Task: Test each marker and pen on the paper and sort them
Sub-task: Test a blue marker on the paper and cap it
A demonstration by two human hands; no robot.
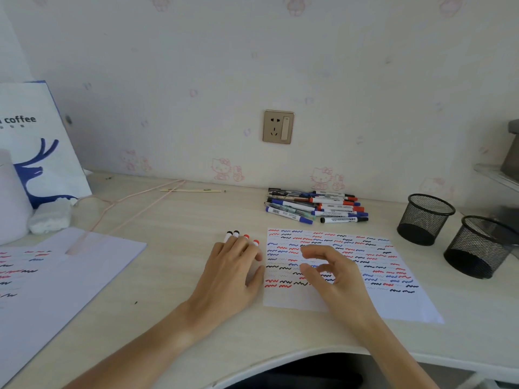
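Note:
A white paper point(398, 301) covered with red, blue and black squiggles lies on the desk right of centre. Behind it sits a pile of markers and pens point(317, 206) with blue, red and black caps. My left hand point(233, 270) lies flat over several markers point(241, 236) beside the paper's left edge; only their black and red capped ends stick out past my fingertips. My right hand point(328, 273) hovers over the paper with its fingers loosely curled, and I see nothing in it.
Two black mesh pen cups point(425, 219) point(480, 247) stand at the right. A second scribbled sheet point(56, 276) lies at the left, near a white coffee bag point(36, 141), a tissue wad point(50, 217) and a pink cord point(134, 206). The desk edge curves in at the bottom.

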